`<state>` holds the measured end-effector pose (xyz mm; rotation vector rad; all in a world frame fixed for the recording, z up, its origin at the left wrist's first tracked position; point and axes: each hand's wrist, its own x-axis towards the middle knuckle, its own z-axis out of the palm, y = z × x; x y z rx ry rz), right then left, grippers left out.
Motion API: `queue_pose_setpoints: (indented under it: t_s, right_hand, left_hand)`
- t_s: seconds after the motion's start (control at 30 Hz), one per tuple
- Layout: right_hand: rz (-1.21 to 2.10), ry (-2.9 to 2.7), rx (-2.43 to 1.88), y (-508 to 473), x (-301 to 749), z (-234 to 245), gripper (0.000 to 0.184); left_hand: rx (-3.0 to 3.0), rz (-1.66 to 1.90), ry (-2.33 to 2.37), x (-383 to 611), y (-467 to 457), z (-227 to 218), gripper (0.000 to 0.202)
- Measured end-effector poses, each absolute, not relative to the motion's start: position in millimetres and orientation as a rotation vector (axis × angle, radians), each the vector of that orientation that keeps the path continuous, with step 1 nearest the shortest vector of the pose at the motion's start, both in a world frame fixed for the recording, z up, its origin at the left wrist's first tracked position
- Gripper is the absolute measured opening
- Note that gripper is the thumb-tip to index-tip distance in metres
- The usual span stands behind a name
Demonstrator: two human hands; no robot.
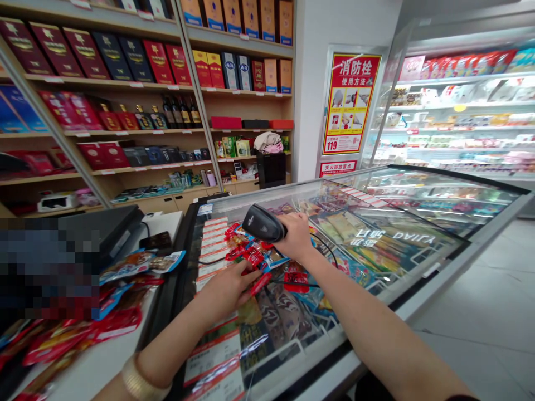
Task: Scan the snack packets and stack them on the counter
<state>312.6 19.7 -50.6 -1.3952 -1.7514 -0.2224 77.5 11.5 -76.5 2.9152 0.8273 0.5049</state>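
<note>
My right hand (pixel 296 236) is wrapped round the grip of a black barcode scanner (pixel 264 224), held over the freezer's glass top with its head pointing left. Below it lies a loose heap of small red snack packets (pixel 253 255), a few with blue edges. My left hand (pixel 229 285) reaches in at the near side of this heap, its fingers closed on a red snack packet (pixel 261 284). A black cable (pixel 330 249) loops over the glass beside my right hand. One red packet (pixel 296 280) lies apart, below my right wrist.
The chest freezer (pixel 401 317) stretches to the right, with price labels (pixel 215 367) along its left side. On the left, a white counter (pixel 104 367) bears more snack packets (pixel 121 326) and a black device (pixel 111 236). Shelves of boxed bottles (pixel 171 83) stand behind.
</note>
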Motion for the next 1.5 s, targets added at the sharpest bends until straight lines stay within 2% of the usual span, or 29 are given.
queue_pose_setpoints:
  t_s: [0.1, 0.23, 0.3, 0.4, 0.6, 0.8, 1.17, 1.5]
  right_hand:
    - [-0.231, -1.746, -1.392, 20, 313, -51, 0.032]
    - [-0.254, -1.733, -1.408, 22, 314, -51, 0.035]
    - [-0.267, -1.743, -1.403, 22, 314, -51, 0.037]
    - [-0.262, -1.809, -1.374, 20, 313, -50, 0.038]
    - [-0.201, -1.967, -1.285, 11, 304, -44, 0.029]
    - [-0.174, -1.991, -1.28, 6, 295, -43, 0.03]
    - [-0.139, -1.997, -1.289, 5, 288, -48, 0.032]
    - [-0.19, -1.946, -1.279, 8, 293, -49, 0.031]
  left_hand:
    - [2.556, 0.696, 0.93, 68, 23, -72, 0.031]
    - [1.643, 1.126, 1.132, 51, 38, -59, 0.034]
    - [1.278, 1.238, 1.101, 44, 42, -51, 0.034]
    - [1.06, 1.302, 1.061, 41, 42, -42, 0.031]
    - [1.297, 1.301, 1.069, 42, 43, -50, 0.044]
    - [1.687, 1.428, 1.095, 45, 48, -65, 0.057]
    - [2.128, 1.515, 1.239, 49, 37, -56, 0.032]
    - [2.414, 1.608, 1.296, 36, 49, -55, 0.033]
